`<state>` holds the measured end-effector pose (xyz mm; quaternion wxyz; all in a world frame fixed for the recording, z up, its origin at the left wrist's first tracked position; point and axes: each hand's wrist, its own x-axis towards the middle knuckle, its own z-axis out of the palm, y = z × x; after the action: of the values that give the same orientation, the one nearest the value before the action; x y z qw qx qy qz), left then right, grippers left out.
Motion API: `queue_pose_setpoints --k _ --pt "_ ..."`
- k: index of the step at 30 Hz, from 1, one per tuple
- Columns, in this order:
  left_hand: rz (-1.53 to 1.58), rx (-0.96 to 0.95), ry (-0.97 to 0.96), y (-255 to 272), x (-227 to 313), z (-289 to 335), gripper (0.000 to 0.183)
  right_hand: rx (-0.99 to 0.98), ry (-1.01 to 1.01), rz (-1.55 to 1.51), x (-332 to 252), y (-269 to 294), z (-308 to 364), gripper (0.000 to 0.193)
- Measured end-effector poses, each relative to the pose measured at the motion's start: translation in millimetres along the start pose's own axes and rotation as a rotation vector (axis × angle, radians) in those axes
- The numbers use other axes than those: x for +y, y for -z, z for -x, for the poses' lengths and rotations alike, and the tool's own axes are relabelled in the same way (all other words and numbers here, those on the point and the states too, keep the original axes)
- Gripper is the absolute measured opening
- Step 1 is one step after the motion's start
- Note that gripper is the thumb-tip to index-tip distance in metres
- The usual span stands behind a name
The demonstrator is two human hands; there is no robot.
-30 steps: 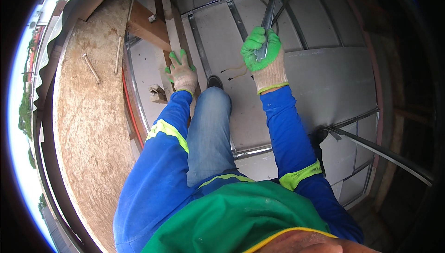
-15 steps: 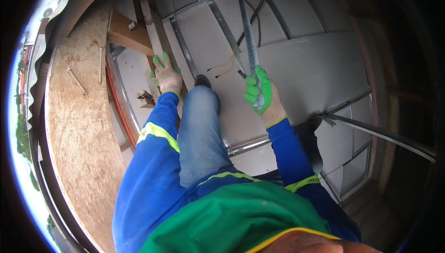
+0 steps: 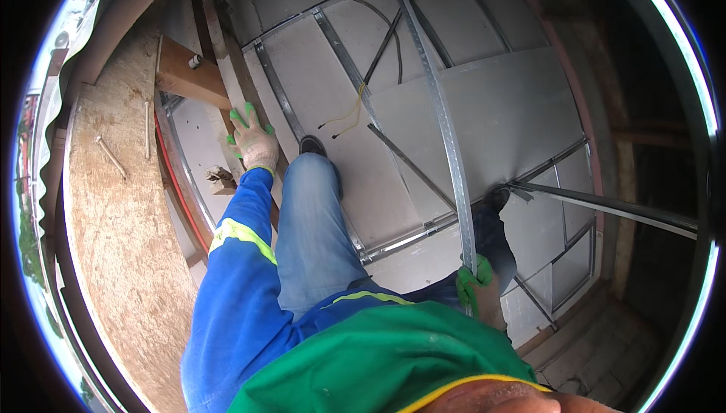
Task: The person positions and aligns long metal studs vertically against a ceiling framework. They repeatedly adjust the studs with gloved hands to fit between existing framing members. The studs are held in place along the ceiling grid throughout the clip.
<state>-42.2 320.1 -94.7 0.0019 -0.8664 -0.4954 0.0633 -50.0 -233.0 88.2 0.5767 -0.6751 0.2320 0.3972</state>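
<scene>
My left hand [image 3: 253, 142], in a light knit glove with green-coated fingers, rests with fingers spread on a wooden beam [image 3: 225, 57]. Low and near my body, my right hand [image 3: 481, 292], gloved alike, is wrapped round the near end of a long galvanized metal profile [image 3: 445, 114] with rows of small holes. That profile runs away from me over the panels, and its far end reaches the top of the view. My right fingertips are partly hidden.
Grey-white ceiling panels [image 3: 446, 118] with metal framing [image 3: 340, 50] spread below me. Another metal profile [image 3: 612, 207] slants in at right. Cables [image 3: 384, 48] lie ahead. On the left a wide wooden board [image 3: 121, 231] carries protruding nails [image 3: 111, 157]. Both my shoes touch the panel framing area.
My right hand has drawn back toward my body and to the right, bringing the metal profile with it. My left hand stays on the beam; the whole view has shifted slightly.
</scene>
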Motion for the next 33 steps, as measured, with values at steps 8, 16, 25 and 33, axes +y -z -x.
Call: queue_pose_setpoints --k 8,16,25,33 --pt "0.036 0.037 -0.012 -2.7 -1.5 3.2 0.083 0.598 0.314 0.677 70.1 72.8 17.0 0.025" --pt "0.139 0.185 -0.037 -21.9 -10.1 -2.3 0.087 0.465 0.155 0.048 58.4 68.1 5.2 0.012" --pt "0.172 0.054 -0.021 -10.1 -4.8 -0.1 0.09 0.525 0.221 -0.014 68.6 70.4 0.2 0.013" --pt "0.199 0.105 -0.019 -11.1 -4.9 -1.3 0.1 0.515 0.146 0.011 60.4 71.5 0.1 0.012"
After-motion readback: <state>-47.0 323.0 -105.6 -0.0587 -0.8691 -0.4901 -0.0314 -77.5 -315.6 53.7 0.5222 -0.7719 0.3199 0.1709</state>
